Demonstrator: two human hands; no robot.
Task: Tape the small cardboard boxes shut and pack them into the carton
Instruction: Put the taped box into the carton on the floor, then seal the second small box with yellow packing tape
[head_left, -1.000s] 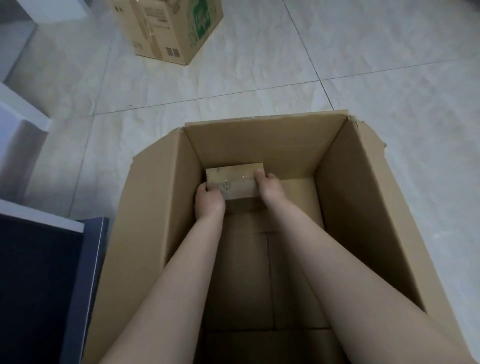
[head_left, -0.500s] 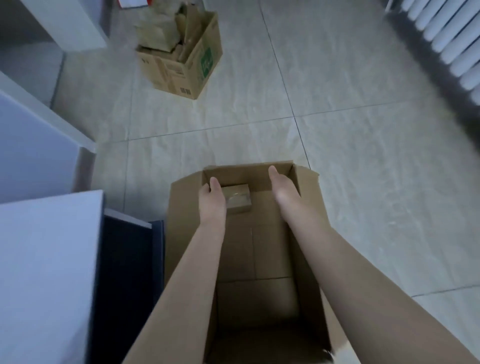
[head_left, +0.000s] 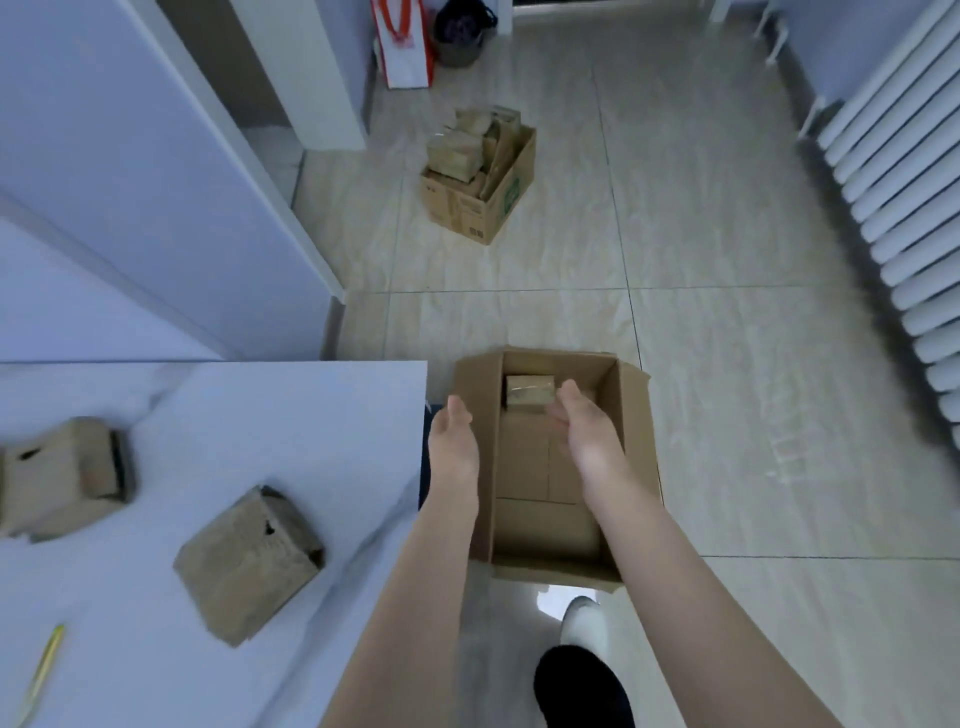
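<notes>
An open brown carton (head_left: 631, 447) stands on the tiled floor beside the white table. One small taped cardboard box (head_left: 530, 389) lies at its far end, on the bottom. My left hand (head_left: 453, 441) hovers over the carton's left wall, fingers straight, holding nothing. Above the carton's inside, my right hand (head_left: 587, 426) is raised with relaxed fingers and is also empty. Two more small cardboard boxes (head_left: 249, 564) (head_left: 62, 478) lie on the white table (head_left: 311, 415) to the left.
A second carton (head_left: 480, 208) filled with small boxes sits further off on the floor. A white radiator (head_left: 893, 197) lines the right wall. A yellow pen (head_left: 44, 665) lies at the table's near left. My foot (head_left: 582, 623) is just behind the carton.
Both hands let go of the small box and rose out of the carton. The view pulled up and back, bringing the table and its two boxes into sight.
</notes>
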